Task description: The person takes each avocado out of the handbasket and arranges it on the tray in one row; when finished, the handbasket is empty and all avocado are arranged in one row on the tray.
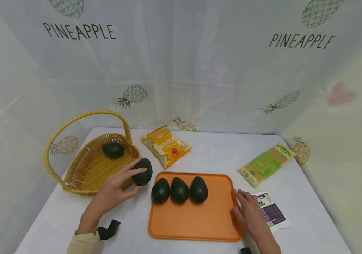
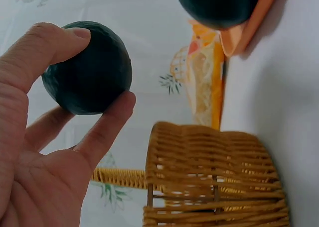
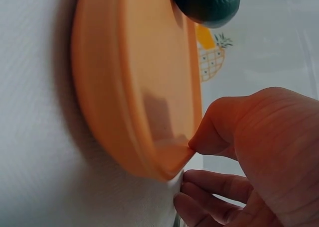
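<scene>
While the right hand [image 1: 250, 213] pinched the rim of a round-cornered orange tray [image 1: 196, 222], the left hand [image 1: 114, 192], its grip spread just to the fruit's width, held a rounded, faintly bumpy, dark-green avocado [image 1: 145, 177] above the white desk [image 1: 301, 201], between the tray and a yellow woven basket [image 1: 79, 176]. Three similar avocados [image 1: 179, 190] lay in a row on the tray.

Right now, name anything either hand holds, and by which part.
The left hand holds an avocado by opposite sides; the right hand touches the tray's rim, grip uncertain.
</scene>
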`<state>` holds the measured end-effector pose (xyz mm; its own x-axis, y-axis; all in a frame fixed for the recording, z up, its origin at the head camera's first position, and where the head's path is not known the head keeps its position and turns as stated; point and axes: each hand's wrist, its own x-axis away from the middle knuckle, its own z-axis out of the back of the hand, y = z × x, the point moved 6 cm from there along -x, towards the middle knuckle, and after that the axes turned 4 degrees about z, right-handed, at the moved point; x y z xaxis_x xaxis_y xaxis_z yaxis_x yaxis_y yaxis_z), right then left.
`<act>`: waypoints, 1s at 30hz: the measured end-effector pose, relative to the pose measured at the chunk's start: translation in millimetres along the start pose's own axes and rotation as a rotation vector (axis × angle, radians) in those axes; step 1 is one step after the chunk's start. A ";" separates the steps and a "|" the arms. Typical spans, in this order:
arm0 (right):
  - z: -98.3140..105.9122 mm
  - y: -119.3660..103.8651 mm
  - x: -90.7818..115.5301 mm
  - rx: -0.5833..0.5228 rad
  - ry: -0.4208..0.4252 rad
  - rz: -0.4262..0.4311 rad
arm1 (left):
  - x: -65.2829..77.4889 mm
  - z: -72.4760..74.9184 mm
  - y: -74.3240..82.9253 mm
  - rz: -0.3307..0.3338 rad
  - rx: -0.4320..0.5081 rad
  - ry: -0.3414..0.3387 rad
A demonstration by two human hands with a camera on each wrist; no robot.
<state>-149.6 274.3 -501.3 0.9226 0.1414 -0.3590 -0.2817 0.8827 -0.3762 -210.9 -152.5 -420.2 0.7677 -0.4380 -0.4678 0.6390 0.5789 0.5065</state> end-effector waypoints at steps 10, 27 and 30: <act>-0.4 -1.4 2.4 -0.015 -0.008 -0.020 | -2.3 -16.0 9.5 -0.047 0.017 -0.016; -0.4 0.5 -3.1 -0.037 -0.109 -0.094 | -14.7 -34.8 24.6 -0.035 0.015 -0.072; 0.0 0.9 -2.5 -0.041 -0.131 -0.108 | -16.5 -38.9 28.6 -0.034 0.036 -0.088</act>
<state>-152.2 274.7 -500.6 0.9738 0.1060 -0.2011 -0.1868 0.8773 -0.4421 -207.2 -101.9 -426.1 0.7455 -0.5171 -0.4205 0.6652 0.5381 0.5176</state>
